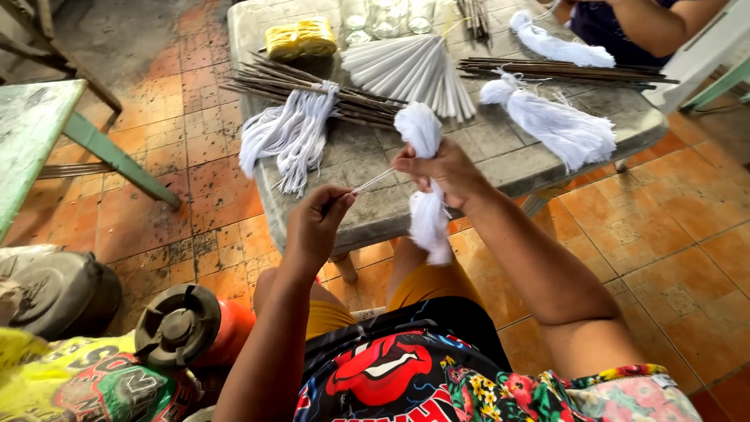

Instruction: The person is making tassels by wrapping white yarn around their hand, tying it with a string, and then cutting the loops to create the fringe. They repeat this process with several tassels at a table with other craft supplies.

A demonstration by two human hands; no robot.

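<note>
My right hand grips a bundle of white threads at its middle, the fluffy top above my fist and the tail hanging below it over the table's front edge. My left hand pinches the end of a thin white string that runs taut to the bundle. Both hands are held above the near edge of a worn grey table.
On the table lie a loose white thread bunch, dark thin sticks, a fan of white sticks, finished white tassels, a yellow string roll and glass jars. Another person's arm is far right. A red gas cylinder stands at my left.
</note>
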